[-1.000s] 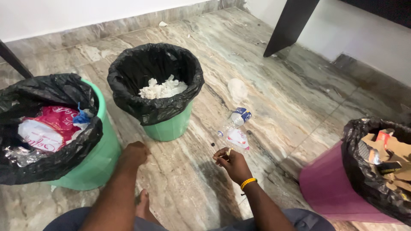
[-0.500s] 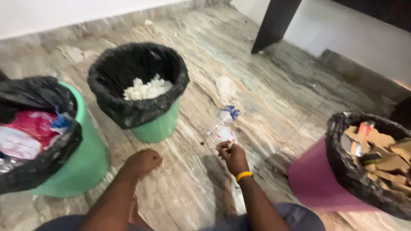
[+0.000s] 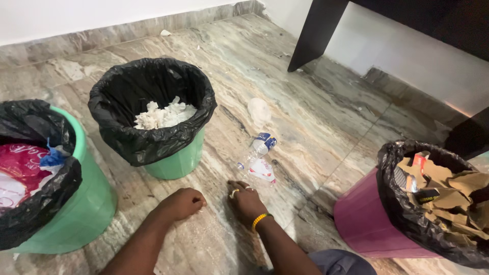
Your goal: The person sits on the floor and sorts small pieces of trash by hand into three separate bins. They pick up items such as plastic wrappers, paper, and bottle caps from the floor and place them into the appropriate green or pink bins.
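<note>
My right hand (image 3: 245,199), with a yellow band at the wrist and rings on the fingers, lies knuckles up on the marble floor, its fingers curled down. What is under the fingertips is hidden. Just beyond it lie a white and red plastic wrapper (image 3: 263,171) and a clear plastic bottle (image 3: 259,146) with a blue label, on its side. My left hand (image 3: 182,202) rests on the floor as a loose fist beside the right hand, with nothing visible in it.
A green bin (image 3: 178,160) with a black liner holds white crumpled paper. Another green bin (image 3: 89,203) at the left holds red and white packaging. A pink bin (image 3: 359,226) at the right holds cardboard pieces. A crumpled white bag (image 3: 259,109) and a dark furniture leg (image 3: 316,35) are farther off.
My right hand, which pinched a small thing above the floor, has dropped flat onto the floor. My left hand has slid closer to it. The view has swung to the right.
</note>
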